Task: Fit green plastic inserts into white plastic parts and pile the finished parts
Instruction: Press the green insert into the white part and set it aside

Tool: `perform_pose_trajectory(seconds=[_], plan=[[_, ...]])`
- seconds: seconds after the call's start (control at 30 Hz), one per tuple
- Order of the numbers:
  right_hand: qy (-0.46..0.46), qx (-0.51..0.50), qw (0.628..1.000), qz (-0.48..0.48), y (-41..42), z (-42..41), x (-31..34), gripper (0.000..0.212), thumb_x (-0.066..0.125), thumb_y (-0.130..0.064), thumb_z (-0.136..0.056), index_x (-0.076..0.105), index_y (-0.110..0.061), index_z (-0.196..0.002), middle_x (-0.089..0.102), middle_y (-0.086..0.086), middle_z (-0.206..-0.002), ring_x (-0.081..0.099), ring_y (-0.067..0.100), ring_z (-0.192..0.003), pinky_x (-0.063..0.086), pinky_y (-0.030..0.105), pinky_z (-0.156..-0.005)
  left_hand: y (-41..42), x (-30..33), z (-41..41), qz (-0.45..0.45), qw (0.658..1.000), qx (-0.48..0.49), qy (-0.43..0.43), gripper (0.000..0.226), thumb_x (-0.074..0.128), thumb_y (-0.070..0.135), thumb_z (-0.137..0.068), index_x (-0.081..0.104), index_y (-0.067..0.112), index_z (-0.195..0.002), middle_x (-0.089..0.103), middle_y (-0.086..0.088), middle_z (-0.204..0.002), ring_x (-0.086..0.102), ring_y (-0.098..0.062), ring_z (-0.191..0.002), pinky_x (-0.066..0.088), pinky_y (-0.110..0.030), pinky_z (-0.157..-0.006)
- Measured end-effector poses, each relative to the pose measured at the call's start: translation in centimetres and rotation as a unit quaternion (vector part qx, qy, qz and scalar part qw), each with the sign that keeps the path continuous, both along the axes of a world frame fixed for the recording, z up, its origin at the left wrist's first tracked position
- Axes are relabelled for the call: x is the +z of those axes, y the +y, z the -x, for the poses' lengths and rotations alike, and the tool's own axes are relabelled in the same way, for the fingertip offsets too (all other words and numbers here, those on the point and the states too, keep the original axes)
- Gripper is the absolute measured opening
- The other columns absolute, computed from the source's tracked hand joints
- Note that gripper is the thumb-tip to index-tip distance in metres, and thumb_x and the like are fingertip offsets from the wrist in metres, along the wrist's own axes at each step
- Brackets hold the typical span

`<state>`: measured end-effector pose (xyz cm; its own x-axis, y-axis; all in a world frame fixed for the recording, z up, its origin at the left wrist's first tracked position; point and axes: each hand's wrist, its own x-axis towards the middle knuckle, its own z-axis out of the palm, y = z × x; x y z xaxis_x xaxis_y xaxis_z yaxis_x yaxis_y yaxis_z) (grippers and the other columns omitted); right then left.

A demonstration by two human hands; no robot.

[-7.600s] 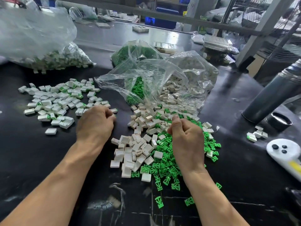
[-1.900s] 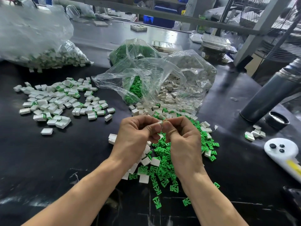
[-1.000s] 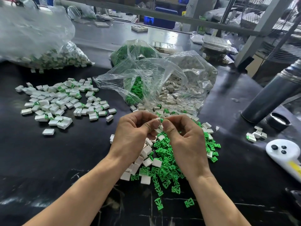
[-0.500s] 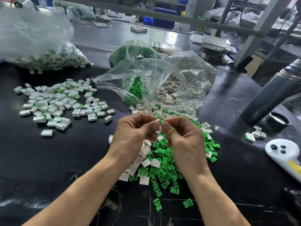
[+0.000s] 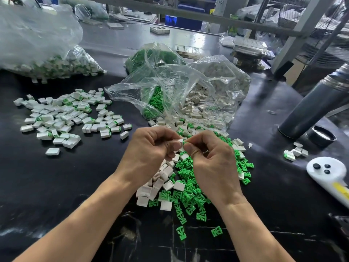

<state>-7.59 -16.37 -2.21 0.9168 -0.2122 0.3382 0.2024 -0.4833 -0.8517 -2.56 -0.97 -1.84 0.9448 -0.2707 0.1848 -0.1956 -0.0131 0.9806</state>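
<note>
My left hand [image 5: 149,148] pinches a small white plastic part [image 5: 180,141] between thumb and fingers above the table. My right hand [image 5: 209,157] meets it fingertip to fingertip and pinches a green insert [image 5: 184,143], of which only a sliver shows at the part's edge. Under both hands lies a mixed heap of loose white parts [image 5: 160,184] and green inserts [image 5: 190,197]. A spread-out pile of finished white parts with green showing [image 5: 64,118] lies to the left on the black table [image 5: 75,176].
An open clear bag [image 5: 179,95] of green inserts and white parts lies behind my hands. A second bag of finished parts [image 5: 47,59] sits far left. At right stand a grey flask [image 5: 313,106], its cap [image 5: 322,136], a few parts [image 5: 295,152] and a white controller [image 5: 328,171].
Both hands stay together over the heap, fingertips working the same white part and insert. They have barely shifted in the last second.
</note>
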Motion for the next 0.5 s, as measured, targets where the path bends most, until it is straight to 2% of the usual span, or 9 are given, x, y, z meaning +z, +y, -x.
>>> perform_pose_trajectory(seconds=[0.2, 0.33, 0.5], plan=[[0.012, -0.007, 1.000, 0.010, -0.13, 0.15, 0.13, 0.022, 0.074, -0.008, -0.092, 0.067, -0.025, -0.081, 0.066, -0.020, -0.074, 0.060, 0.000, -0.068, 0.042, 0.009, -0.057, -0.16, -0.05, 0.14, -0.031, 0.999, 0.001, -0.031, 0.017, 0.072, -0.010, -0.087, 0.075, 0.007, -0.084, 0.066, 0.004, -0.061, 0.059, -0.011, -0.056, 0.054, -0.026, -0.055], [-0.003, -0.011, 0.999, 0.043, -0.03, 0.16, 0.21, 0.019, 0.074, -0.007, -0.092, 0.067, -0.021, -0.081, 0.064, -0.012, -0.069, 0.058, 0.004, -0.065, 0.040, 0.012, -0.056, 0.00, -0.04, 0.08, -0.039, 0.999, 0.001, -0.037, 0.018, 0.073, -0.010, -0.086, 0.075, 0.008, -0.084, 0.067, 0.006, -0.061, 0.059, -0.009, -0.055, 0.053, -0.023, -0.056], [-0.006, -0.005, 0.997, 0.079, 0.03, 0.23, 0.45, 0.017, 0.074, -0.006, -0.091, 0.066, -0.018, -0.081, 0.059, -0.011, -0.068, 0.054, 0.004, -0.064, 0.037, 0.011, -0.056, 0.19, 0.00, 0.01, -0.052, 0.998, -0.004, -0.044, 0.018, 0.074, -0.009, -0.086, 0.076, 0.008, -0.083, 0.066, 0.006, -0.059, 0.058, -0.008, -0.053, 0.051, -0.021, -0.054]])
